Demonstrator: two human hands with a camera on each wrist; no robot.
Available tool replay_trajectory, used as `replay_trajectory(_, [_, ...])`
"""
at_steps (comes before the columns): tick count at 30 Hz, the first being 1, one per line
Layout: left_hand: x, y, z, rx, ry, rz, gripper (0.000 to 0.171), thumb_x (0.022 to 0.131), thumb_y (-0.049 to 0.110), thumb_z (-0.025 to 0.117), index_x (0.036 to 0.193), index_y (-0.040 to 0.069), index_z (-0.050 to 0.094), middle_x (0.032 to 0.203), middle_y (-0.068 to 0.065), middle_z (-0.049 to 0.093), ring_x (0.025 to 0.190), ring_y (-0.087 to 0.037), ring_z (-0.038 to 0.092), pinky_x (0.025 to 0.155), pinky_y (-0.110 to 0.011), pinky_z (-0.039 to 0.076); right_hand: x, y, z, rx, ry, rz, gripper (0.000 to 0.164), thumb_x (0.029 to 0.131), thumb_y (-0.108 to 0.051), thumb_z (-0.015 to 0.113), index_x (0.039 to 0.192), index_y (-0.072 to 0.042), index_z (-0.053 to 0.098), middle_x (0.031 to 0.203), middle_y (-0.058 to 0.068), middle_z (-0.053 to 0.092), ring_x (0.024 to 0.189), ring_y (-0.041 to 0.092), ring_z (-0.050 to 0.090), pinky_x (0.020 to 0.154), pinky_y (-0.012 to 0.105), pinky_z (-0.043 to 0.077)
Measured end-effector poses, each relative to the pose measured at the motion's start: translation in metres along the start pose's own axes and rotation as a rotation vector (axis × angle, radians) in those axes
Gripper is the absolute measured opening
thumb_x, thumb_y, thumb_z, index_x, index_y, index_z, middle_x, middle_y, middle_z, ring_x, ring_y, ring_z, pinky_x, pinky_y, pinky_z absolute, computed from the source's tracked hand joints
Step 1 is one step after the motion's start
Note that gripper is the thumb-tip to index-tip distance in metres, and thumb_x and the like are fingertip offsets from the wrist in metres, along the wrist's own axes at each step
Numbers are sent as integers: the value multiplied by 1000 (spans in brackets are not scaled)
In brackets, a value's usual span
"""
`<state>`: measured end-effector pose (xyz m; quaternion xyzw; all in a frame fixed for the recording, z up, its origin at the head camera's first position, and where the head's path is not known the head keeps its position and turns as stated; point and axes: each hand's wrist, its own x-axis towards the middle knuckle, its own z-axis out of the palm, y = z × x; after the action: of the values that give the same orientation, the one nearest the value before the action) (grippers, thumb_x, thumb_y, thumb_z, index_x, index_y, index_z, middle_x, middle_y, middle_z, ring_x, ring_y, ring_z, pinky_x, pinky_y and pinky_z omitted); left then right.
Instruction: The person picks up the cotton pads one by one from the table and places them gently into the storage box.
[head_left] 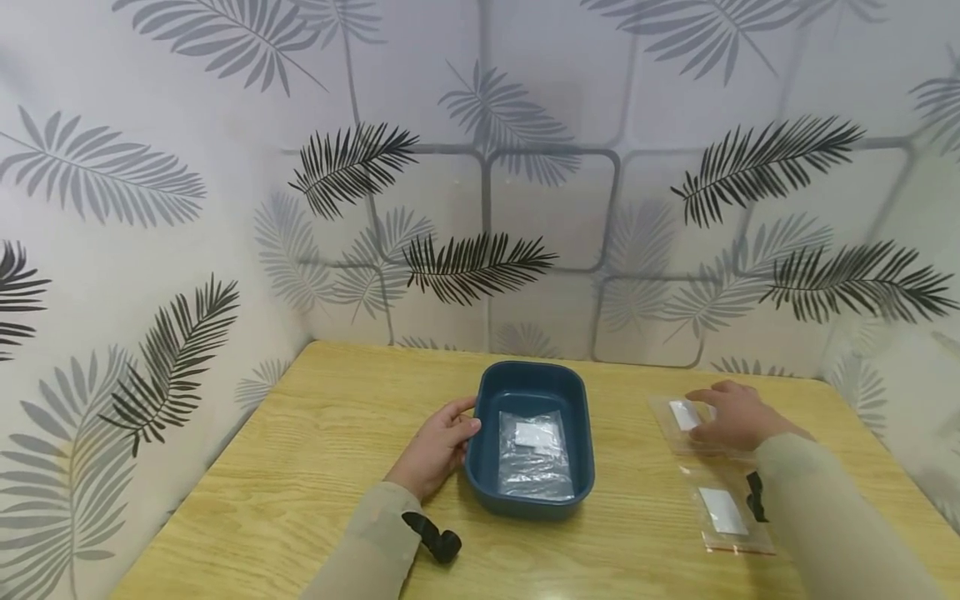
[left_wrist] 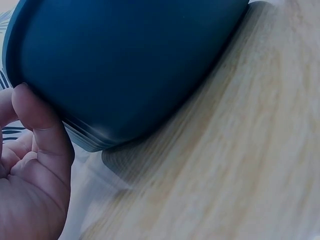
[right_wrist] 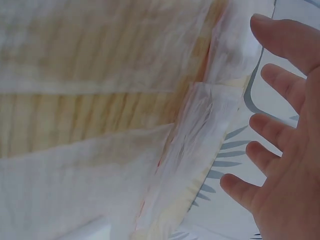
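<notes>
A dark blue rectangular plastic tub point(head_left: 529, 379) stands on the table in the head view. My left hand point(head_left: 435, 450) grips its left side, with the thumb point(left_wrist: 32, 107) against the tub's edge in the left wrist view. Inside the tub lies a clear plastic bag point(head_left: 534, 475) with a white label or insert. Over at the right, my right hand point(head_left: 738, 417) is spread above a clear zip bag point(head_left: 682, 414) with a white piece in it; touch cannot be told. Nearer lies another clear zip bag point(head_left: 723, 510) with a red seal line.
The light wood table point(head_left: 315, 442) meets a leaf-patterned backdrop point(head_left: 540, 308) along its back and sides. Each wrist wears a black strap; a dark round part point(head_left: 446, 546) sticks out from the left one, near the tub's front left corner.
</notes>
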<state>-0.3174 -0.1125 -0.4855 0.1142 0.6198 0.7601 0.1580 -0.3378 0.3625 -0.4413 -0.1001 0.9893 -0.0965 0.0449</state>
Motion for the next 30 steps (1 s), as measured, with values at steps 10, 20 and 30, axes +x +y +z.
replay_trajectory(10, [-1,1,0,-3,-4,-2,52,107,10,52,156,5,34,104,-11,53,72,-15,51,62,-25,47,4,3,9,29,-46,34,85,74,-34,75,149,-3,47,145,45,30,128,70,25,88,84,31])
replay_trajectory(20, [0,1,2,-4,-7,6,51,107,9,51,156,5,35,103,-10,53,72,-14,52,62,-25,49,4,7,9,34,-81,72,84,79,-49,77,145,-5,53,146,45,28,130,70,21,88,85,30])
replay_trajectory(30, [2,-1,1,-9,-2,-3,52,107,10,51,156,6,34,105,-12,53,73,-15,52,62,-26,49,-1,2,8,56,-77,102,91,78,-62,76,144,-4,53,145,45,29,129,69,23,90,82,32])
